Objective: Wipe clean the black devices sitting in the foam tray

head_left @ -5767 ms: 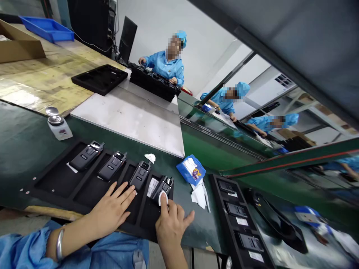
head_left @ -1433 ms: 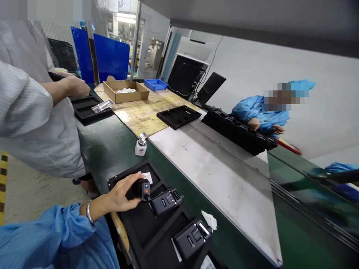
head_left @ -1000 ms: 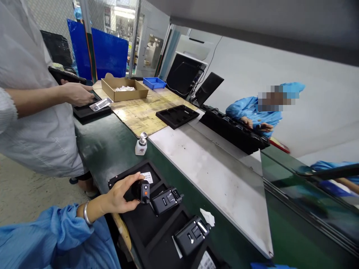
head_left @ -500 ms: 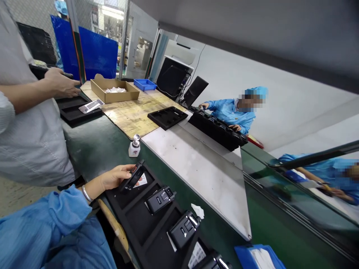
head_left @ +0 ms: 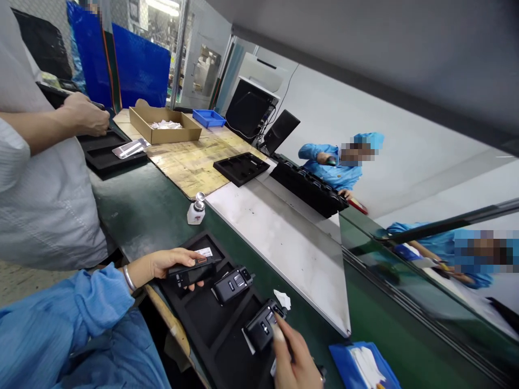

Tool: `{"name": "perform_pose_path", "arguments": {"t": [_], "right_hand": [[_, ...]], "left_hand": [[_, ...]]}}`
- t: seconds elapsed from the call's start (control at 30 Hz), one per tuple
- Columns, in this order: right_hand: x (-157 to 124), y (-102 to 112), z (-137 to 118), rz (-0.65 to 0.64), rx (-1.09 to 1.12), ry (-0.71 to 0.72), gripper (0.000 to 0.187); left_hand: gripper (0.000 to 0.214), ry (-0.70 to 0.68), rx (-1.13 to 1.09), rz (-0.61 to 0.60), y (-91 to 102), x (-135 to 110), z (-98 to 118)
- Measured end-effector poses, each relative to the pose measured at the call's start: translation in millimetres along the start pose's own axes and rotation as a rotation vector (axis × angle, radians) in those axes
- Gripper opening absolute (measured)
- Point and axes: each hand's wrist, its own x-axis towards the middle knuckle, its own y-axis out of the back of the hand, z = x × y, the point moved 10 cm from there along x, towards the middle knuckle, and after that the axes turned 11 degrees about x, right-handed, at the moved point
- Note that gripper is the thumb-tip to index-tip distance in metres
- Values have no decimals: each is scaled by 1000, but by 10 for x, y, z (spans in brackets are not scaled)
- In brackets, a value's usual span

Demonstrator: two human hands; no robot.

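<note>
My left hand (head_left: 172, 263) is closed around a black handheld radio (head_left: 194, 272) with an orange side button, tilted over the upper end of a black foam tray (head_left: 194, 319). Two more radios lie in the tray's compartments: a middle radio (head_left: 232, 285) and a lower radio (head_left: 260, 326), each with white paper beneath. My right hand (head_left: 295, 356) is at the lower radio, thumb and forefinger pressed together over its edge. Something whitish shows at the fingertips; I cannot make out what they hold. Beyond the radio lies a crumpled white wipe (head_left: 283, 299).
A white pump bottle (head_left: 196, 212) stands with its lid up. A blue pouch (head_left: 344, 359) holds white wipes. A white board (head_left: 284, 254), another black tray (head_left: 243, 168) and a cardboard box (head_left: 162, 129) lie farther off. Co-workers are at left, across and right.
My right hand has come into view from below, reaching the lower radio. My left hand has turned its radio from upright to nearly level. The co-worker across has raised a hand holding something dark.
</note>
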Motion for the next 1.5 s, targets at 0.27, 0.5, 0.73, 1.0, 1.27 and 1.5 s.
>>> {"name": "perform_pose_path", "arguments": {"t": [0.27,0.5,0.73,1.0,1.27,1.5], "right_hand": [[591,-1811,-413,-699,499,-228,46],[660,-2041,-342,-768,521,-292,49],[620,-2201,-341,-879,338,-284,58],[863,-2146,-90,-674,-324,-243,20],[916,-2398,-72,-640,-608,-223,11],[1041,-2457,-77,-617,-534,-205,9]], "left_hand": [[49,76,-126,-161,-202,64,-263],[46,78,-198,-106,-127,-27,-317],[51,84,-272,-93,-53,-86,-388],[59,-55,-343,-25,87,-277,-237],[61,-76,-352,2,111,-274,-193],[55,-43,-321,39,104,-291,-182]]}}
